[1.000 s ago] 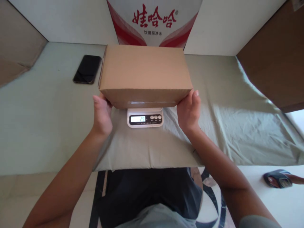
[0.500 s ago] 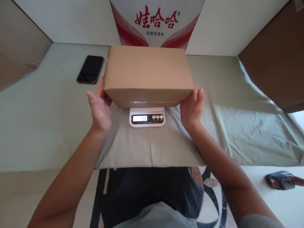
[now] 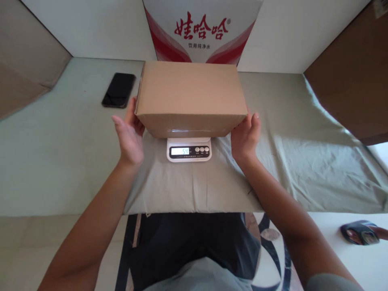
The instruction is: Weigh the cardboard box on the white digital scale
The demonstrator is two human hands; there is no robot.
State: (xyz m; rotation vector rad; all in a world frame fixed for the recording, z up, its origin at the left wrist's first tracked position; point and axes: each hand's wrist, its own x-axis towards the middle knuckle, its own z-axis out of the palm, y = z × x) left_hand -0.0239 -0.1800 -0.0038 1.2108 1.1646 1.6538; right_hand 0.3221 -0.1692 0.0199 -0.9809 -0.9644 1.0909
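A closed brown cardboard box (image 3: 190,95) rests on a small white digital scale (image 3: 188,149), whose display reads 54. My left hand (image 3: 129,135) is beside the box's left end, fingers apart, palm turned toward it and a little off it. On the other side my right hand (image 3: 245,135) is open as well, palm close to the box's near right corner. Neither hand grips anything. The box covers most of the scale's platform.
Grey-green cloth (image 3: 303,161) covers the surface, wrinkled on the right. A black phone (image 3: 119,89) lies left of the box. A white and red printed carton (image 3: 201,30) stands behind. Brown cardboard (image 3: 348,76) leans at the right. A sandalled foot (image 3: 360,232) shows lower right.
Both hands have let go of the box and drawn slightly away from its ends. The box now sits on the scale, and the reading rose from 25 to 54.
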